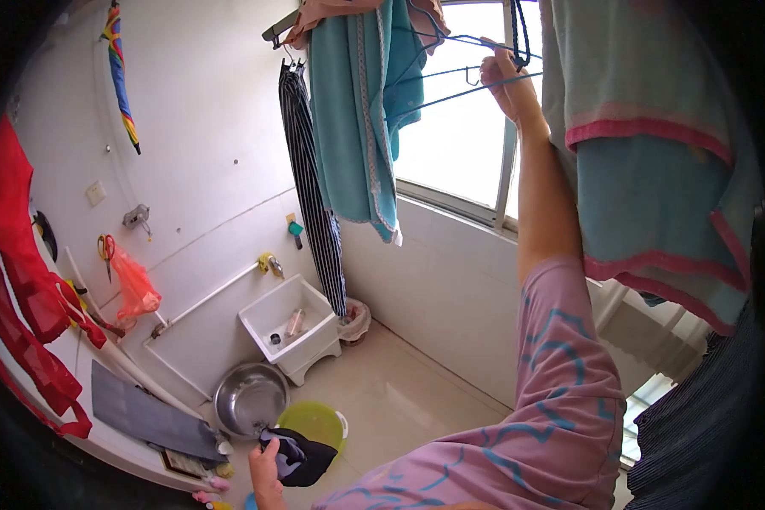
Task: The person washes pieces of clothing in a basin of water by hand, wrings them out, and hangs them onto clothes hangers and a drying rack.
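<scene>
Low in the head view, my left hand [268, 470] is closed on a black and grey cap [304, 459]. It is held over a yellow-green basin [327, 418], beside a steel basin [252, 398]. My right hand [506, 82], raised high in front of the window, has its fingers curled at a blue wire hanger [446, 100]. Left of that hand hang a teal towel [348, 127] and dark striped trousers [310, 161]. A large teal and pink towel [654, 170] hangs close on its right.
A white sink [291, 319] with small items inside stands against the wall beneath a tap [269, 263]. Red fabric [17, 255] hangs at the left edge. An umbrella [121, 81], scissors [106, 253] and an orange bag [133, 285] hang on the wall. A window [450, 127] is ahead.
</scene>
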Tool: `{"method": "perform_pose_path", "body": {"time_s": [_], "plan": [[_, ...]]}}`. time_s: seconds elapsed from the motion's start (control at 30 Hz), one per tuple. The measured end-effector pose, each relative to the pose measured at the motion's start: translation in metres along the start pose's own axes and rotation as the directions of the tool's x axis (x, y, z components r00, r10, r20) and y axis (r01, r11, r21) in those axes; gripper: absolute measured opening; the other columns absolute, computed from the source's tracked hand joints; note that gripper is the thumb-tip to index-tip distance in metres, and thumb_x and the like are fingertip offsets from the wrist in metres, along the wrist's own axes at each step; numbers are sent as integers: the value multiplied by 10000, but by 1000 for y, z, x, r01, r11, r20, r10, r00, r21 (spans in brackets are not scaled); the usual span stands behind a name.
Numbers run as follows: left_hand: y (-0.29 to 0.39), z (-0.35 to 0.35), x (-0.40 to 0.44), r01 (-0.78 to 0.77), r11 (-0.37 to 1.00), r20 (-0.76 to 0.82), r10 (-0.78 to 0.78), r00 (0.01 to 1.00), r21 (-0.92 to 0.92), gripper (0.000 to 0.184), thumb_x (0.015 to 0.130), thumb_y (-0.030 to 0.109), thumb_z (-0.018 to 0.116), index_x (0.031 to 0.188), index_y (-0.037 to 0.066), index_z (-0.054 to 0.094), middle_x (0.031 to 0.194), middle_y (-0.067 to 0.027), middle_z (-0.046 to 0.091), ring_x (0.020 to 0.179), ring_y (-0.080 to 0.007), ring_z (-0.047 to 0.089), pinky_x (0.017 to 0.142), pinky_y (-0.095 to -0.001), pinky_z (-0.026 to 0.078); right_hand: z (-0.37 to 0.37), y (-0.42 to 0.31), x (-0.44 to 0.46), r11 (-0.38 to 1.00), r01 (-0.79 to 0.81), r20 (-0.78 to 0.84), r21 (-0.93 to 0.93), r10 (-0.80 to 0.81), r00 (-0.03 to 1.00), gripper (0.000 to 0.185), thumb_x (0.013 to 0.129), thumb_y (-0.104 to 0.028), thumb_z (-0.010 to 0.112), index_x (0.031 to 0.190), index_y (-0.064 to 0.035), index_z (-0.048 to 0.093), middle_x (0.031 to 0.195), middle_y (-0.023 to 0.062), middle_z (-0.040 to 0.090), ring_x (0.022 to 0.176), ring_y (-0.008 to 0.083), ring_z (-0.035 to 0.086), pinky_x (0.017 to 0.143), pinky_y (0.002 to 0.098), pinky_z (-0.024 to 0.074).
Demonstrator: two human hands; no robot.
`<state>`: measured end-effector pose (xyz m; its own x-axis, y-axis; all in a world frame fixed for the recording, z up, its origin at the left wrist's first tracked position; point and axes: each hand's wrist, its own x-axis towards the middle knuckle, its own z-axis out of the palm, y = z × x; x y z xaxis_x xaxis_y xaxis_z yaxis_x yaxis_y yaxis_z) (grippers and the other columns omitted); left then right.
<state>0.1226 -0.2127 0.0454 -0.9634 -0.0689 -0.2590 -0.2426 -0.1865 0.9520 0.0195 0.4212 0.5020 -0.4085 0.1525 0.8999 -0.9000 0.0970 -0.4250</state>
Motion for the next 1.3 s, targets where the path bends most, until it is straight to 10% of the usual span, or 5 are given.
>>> {"method": "perform_pose_path", "body": {"time_s": [0.53, 0.83, 1.07, 1.2, 1.3], "plan": [[-11, 19, 5, 75, 997, 120, -78, 990, 31, 137, 868, 120, 671, 929, -2, 666, 832, -7, 652, 693, -99, 597, 659, -257, 484, 32, -24, 17, 959, 105, 290, -262, -25, 957, 469, 990, -376, 509, 1274, -5, 552, 827, 56, 598, 773, 135, 571, 700, 246, 501], [-13, 20, 0, -13, 991, 119, -3, 993, 133, 139, 860, 112, 670, 928, -9, 680, 819, 0, 635, 701, -91, 576, 655, -260, 470, 50, 32, -128, 916, -320, 25, -244, 336, 942, 495, 978, -438, 502, 1200, -3, 581, 636, 0, 482, 560, 72, 428, 500, 207, 371], [33, 5, 29, 32, 994, 112, -44, 993, 108, 245, 808, 192, 684, 1007, 55, 639, 901, -17, 623, 816, -128, 582, 761, -307, 481, 110, 58, -352, 408, -725, -223, -555, 766, 603, 359, 1008, -324, 485, 1020, -20, 676, 561, -11, 493, 491, 64, 427, 459, 215, 334], [15, -64, 100, -105, 993, 301, 114, 947, -48, 198, 738, 104, 629, 935, 84, 630, 897, -10, 609, 847, -134, 581, 816, -287, 482, 133, 25, -452, 652, -757, -199, -47, 736, 647, 365, 1008, -348, 476, 1150, -44, 619, 657, 32, 542, 576, 110, 483, 474, 238, 396], [85, -25, 80, 100, 990, 283, -69, 957, -95, 341, 742, -5, 551, 1077, 34, 602, 980, -50, 640, 900, -166, 607, 844, -287, 492, 149, 10, -488, 699, -615, -207, 366, 705, 678, 411, 1003, -380, 451, 1232, -54, 553, 689, 43, 541, 616, 139, 489, 480, 251, 413]]}}
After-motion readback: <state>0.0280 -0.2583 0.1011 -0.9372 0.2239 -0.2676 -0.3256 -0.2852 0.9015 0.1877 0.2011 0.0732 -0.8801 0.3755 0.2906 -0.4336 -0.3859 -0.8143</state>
